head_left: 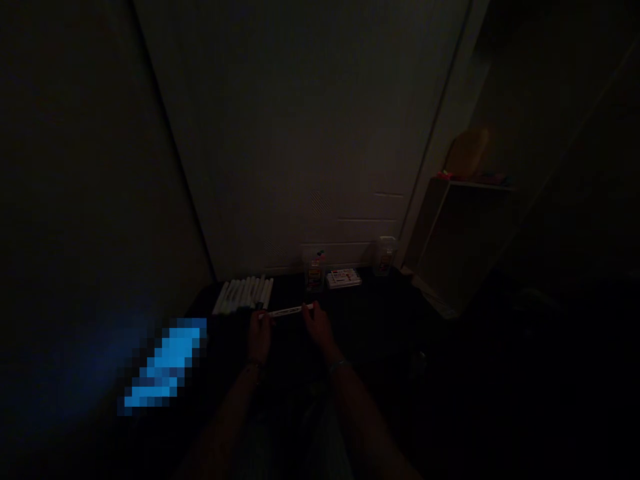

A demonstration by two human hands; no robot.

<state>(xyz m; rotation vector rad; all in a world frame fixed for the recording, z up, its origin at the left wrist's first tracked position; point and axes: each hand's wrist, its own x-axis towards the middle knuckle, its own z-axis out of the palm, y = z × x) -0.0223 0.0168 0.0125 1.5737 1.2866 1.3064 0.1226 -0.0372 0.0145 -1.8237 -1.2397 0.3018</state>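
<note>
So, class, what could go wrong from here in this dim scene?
Dim light could make the printing on the slim white stick, held by the left hand and right hand, easy to misread. The left hand is close to the row of white sticks and might scatter them. The upright clear container could perhaps be knocked over.

I seem to be in a dim room, most likely in a home, though it is too dark for me to be sure. Behind my dark table (370, 327) rises a plain wall (310, 133) with long seams; to the right of the table stands a boxy cabinet (470, 227) with a rounded orange thing (467, 152) on top. At the table's far side I see clear plastic containers (385, 257) and white markers (243, 295), like ordinary household stationery
</note>
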